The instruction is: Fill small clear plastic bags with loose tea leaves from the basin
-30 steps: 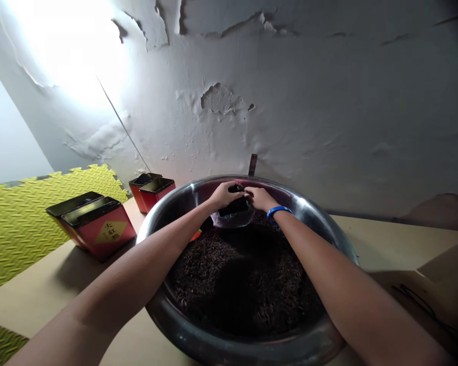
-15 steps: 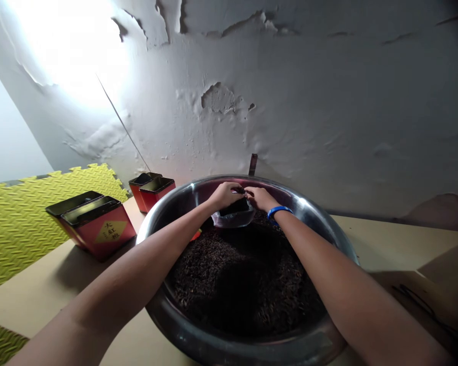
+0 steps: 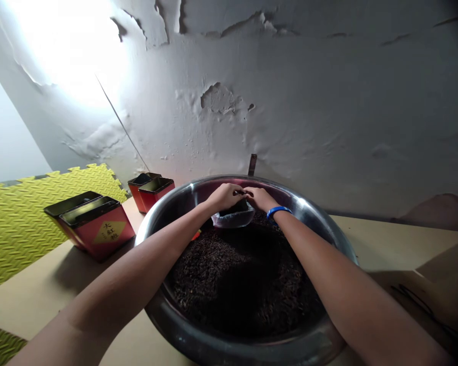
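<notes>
Harsh glare blows out the upper-left wall, the right side dims, and the edges bend.

Both arms stretched forward, hands meeting at the far end.
Left hand and right hand curled knuckles-up, fingertips touching each other, pinched closed; bare forearms converging from the lower corners; blue band on right wrist.
</notes>
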`<move>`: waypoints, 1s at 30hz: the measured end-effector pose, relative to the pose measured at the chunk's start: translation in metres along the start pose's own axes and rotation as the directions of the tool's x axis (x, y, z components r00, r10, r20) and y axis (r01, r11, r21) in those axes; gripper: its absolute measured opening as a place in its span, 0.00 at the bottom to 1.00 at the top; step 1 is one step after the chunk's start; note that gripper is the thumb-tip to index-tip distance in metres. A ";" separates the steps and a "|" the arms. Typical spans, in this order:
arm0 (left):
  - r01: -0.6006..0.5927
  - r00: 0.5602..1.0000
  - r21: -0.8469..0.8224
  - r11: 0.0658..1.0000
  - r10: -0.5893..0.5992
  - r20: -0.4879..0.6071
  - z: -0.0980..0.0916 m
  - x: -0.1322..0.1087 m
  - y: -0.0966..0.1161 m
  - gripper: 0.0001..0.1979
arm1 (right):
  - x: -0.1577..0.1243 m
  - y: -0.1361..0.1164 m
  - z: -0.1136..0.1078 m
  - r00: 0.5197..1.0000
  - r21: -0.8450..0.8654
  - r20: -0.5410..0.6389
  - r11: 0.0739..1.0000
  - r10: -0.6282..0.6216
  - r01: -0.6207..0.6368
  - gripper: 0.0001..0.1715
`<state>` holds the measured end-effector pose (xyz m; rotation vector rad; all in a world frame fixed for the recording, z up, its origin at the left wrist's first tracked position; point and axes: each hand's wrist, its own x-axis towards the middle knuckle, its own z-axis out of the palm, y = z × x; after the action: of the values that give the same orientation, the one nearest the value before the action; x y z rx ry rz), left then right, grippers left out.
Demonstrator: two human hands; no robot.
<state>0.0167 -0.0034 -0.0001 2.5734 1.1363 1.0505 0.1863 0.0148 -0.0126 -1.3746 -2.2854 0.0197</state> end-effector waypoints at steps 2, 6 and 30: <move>-0.008 1.000 0.007 1.000 0.008 0.000 0.001 0.001 -0.003 0.13 | 0.000 0.000 0.000 1.000 0.000 -0.002 1.000 -0.011 0.011 0.17; 0.017 1.000 0.037 0.999 -0.017 0.004 0.000 0.001 -0.004 0.13 | 0.000 0.001 0.001 1.000 0.003 0.000 1.000 0.003 -0.003 0.17; 0.029 1.000 -0.049 0.998 -0.029 -0.012 -0.006 0.000 0.002 0.09 | 0.000 -0.002 -0.001 0.998 0.018 0.024 0.998 0.059 -0.060 0.19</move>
<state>0.0138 -0.0056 0.0054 2.5094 1.1333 1.0756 0.1849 0.0133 -0.0113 -1.4396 -2.2568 0.0771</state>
